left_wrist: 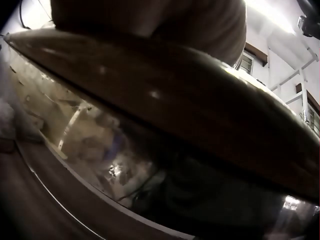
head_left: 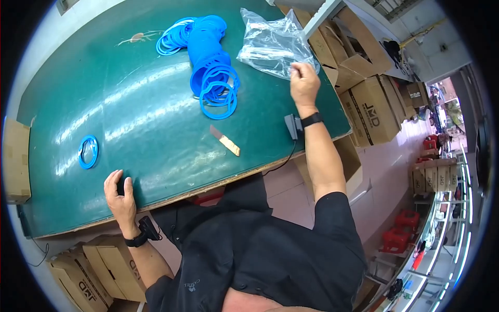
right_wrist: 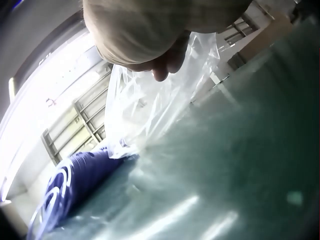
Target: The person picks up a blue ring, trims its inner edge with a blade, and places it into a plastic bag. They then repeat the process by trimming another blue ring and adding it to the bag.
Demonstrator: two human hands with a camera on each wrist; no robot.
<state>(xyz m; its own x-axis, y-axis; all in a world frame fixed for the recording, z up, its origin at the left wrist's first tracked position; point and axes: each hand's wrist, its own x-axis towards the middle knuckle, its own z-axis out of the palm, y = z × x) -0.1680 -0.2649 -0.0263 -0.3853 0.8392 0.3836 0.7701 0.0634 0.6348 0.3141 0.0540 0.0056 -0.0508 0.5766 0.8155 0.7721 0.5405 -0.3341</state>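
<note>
My right hand (head_left: pixel 304 83) pinches the near edge of a clear plastic bag (head_left: pixel 273 44) at the far right of the green table. In the right wrist view the bag (right_wrist: pixel 145 105) rises crumpled from the tabletop to the curled fingers. Left of it lies a long stack of blue plastic rings (head_left: pixel 208 44), with several loose rings (head_left: pixel 219 106) at its near end. My left hand (head_left: pixel 122 200) rests at the table's front edge, fingers loosely bent and holding nothing. Just beyond it lies a small bunch of blue rings (head_left: pixel 88 152). The left wrist view is mostly dark.
A knife (head_left: pixel 225 141) with a pale handle lies near the middle of the front edge. A small dark device (head_left: pixel 292 127) with a cable sits beside the right wrist. Cardboard boxes (head_left: pixel 371 112) stand past the table's right edge, and another box (head_left: pixel 18 161) is at the left.
</note>
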